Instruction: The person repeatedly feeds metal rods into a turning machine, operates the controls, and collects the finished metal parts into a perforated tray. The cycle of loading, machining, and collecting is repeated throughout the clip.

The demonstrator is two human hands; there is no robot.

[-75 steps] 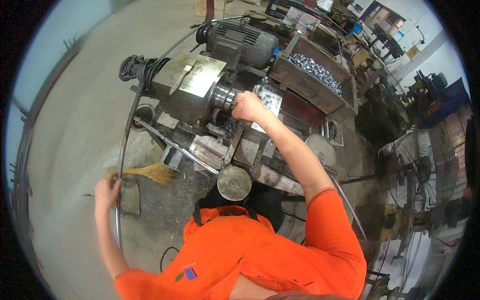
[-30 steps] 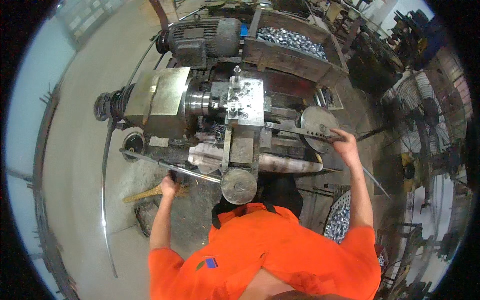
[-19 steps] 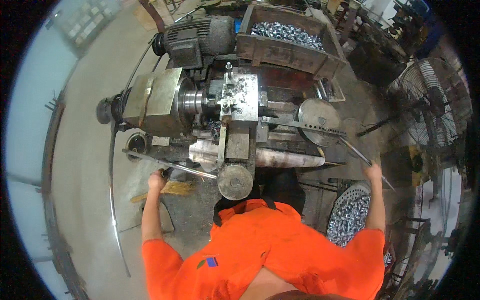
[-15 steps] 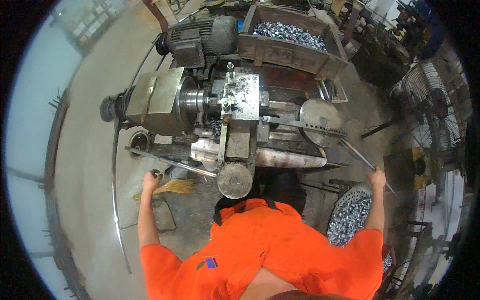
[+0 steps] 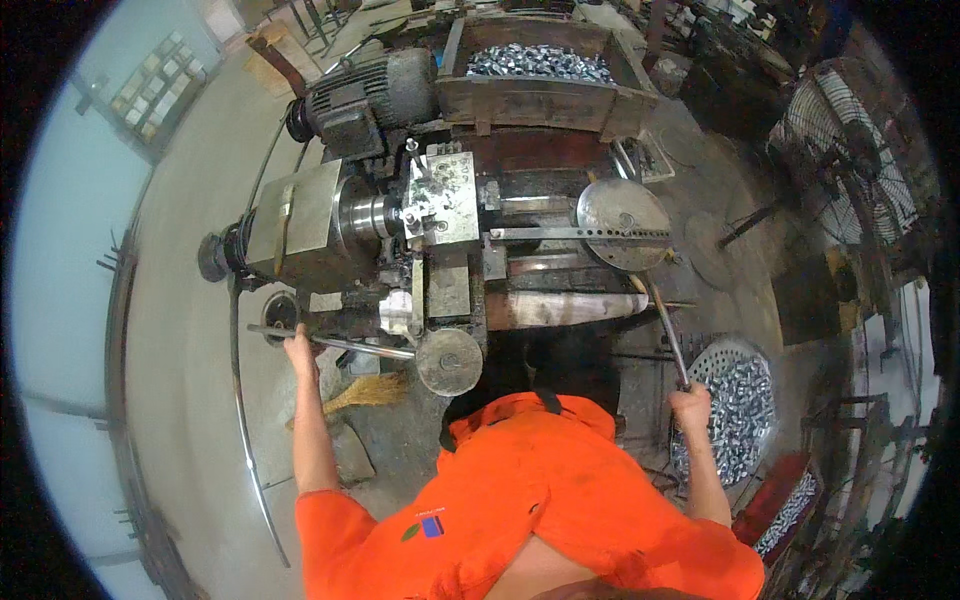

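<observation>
A small lathe (image 5: 315, 225) stands before me, its cutting head (image 5: 445, 205) pushed up against the round chuck (image 5: 368, 218). From a round disc (image 5: 448, 362) at the front, a metal lever (image 5: 365, 348) runs out to the left. My left hand (image 5: 300, 352) is closed round that lever near its outer end. On the right, my right hand (image 5: 690, 403) grips the lower end of a second lever (image 5: 668, 330), which slants down from beside the large disc (image 5: 622, 225) and its perforated flat bar (image 5: 560, 234).
Behind the lathe are a motor (image 5: 375, 95) and a wooden crate (image 5: 545, 100) of small metal parts. A perforated basket (image 5: 715, 358) of such parts sits beside my right arm. A straw broom (image 5: 368, 393) lies by my left forearm. A large fan (image 5: 845, 160) stands far right.
My left hand has moved up onto the left lever. My right hand has swung its lever down and to the left. The cutting head has shifted toward the chuck, and the whole view has moved.
</observation>
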